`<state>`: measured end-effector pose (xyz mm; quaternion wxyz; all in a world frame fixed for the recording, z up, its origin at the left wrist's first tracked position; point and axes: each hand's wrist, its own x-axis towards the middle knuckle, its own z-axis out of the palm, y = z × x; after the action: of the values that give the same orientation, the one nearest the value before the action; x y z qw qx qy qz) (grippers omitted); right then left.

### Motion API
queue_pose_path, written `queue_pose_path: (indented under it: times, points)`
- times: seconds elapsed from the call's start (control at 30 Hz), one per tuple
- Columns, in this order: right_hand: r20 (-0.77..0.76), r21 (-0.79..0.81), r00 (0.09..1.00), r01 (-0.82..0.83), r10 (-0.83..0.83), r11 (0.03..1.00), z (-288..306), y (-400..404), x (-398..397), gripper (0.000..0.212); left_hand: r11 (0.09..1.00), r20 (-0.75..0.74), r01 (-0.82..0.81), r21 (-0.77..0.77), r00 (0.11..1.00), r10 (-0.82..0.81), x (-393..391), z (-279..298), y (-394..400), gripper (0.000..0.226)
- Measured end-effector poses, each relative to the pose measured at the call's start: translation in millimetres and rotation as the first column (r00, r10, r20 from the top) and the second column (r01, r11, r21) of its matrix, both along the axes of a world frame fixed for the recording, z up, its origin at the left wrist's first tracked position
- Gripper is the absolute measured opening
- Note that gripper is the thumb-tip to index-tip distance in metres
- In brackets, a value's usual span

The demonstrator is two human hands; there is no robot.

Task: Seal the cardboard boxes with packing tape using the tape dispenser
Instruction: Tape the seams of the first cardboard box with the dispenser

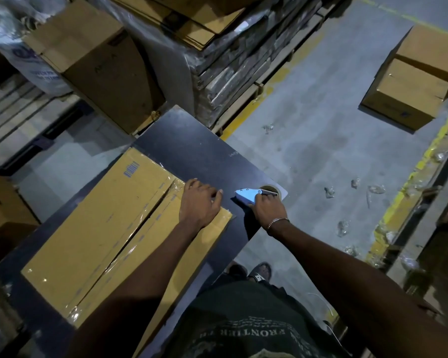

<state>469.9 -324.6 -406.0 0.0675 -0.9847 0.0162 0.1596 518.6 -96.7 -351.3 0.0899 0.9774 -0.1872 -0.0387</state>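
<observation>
Left hand lay flat, fingers spread, on the taped end of the cardboard box; right hand gripped the blue tape dispenser just beside it on the dark desk. Rub tape firmly over the edge, probably. Box's long axis ran near-left to far-right; dispenser nose pointed toward it.
</observation>
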Motion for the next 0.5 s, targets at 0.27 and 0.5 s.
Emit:
queue_pose_path:
  times: [0.27, 0.5]
  points:
    - [0.073, -0.016, 0.996, 0.046, -0.045, 0.999, 15, 8, -14, 0.021, 1.0, 0.008, 0.008, 0.005, 1.0, -0.008, -1, 3, 0, 0.04]
    - [0.049, 0.739, 0.766, 0.404, -0.641, 0.539, 71, 70, -86, 0.021, 0.982, 0.094, -0.041, -0.187, 0.994, 0.06, -1, 4, 3, 0.029]
